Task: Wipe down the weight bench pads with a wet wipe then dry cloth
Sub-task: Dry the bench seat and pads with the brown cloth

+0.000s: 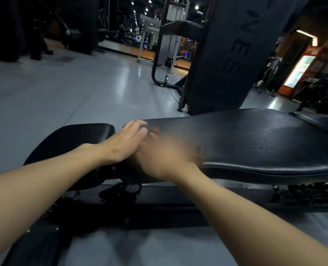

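Flat-palmed, fingers straight and pressed together, the left hand [124,143] rests across the gap between seat pad [72,139] and back pad [255,139], at frame centre.
Right hand [167,156] lies on the back pad's near end, touching the left; motion blur hides its fingers, so its grip cannot be told. Both forearms enter from the bottom corners. Dark bench frame [159,200] below; glossy grey floor [63,89] beyond; cable machine [170,45] upper centre; lit red cooler [297,72] right.
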Tool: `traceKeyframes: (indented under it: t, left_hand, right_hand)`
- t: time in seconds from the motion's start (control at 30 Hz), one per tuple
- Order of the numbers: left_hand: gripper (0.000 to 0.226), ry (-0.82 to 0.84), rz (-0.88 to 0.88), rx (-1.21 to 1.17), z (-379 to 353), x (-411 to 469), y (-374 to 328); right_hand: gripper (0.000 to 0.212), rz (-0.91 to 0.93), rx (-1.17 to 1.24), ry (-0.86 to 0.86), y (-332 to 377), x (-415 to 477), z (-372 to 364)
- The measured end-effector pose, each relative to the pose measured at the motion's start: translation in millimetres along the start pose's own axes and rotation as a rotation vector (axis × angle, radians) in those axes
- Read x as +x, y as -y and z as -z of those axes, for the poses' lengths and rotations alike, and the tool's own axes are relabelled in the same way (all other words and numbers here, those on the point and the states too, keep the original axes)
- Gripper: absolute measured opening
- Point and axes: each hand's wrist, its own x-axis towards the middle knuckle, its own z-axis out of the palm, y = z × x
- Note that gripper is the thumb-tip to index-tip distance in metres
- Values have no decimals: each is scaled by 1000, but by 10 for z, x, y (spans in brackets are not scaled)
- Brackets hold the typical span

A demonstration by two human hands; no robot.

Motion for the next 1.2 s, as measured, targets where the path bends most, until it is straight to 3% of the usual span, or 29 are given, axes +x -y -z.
traceKeyframes:
  t: [0.17,0.27,0.5,0.67,0.9,1.2]
  left_hand:
    - [39,-47,72,-22,-42,119,-75]
    - [40,-27,27,13,-175,192,-276]
    - [38,106,-176,118,-779,438,-1019]
    - [50,214,-286,192,-1251,632,-1520]
    - [45,327,-454,353,-1851,806,-2141]
    - [60,330,-516,515,-1987,881,-2130]
  right_hand:
    - [52,237,-12,-149,-66,-246,-100]
    - [58,256,-33,-262,-462,-444,-135]
    - [56,-1,-67,-300,-1728,-955,85]
    - [50,-152,-42,-392,-2441,-1257,199]
    - [47,-413,49,-582,-3570,-1577,314]
    - [42,-776,359,-901,-3980,-1594,348]
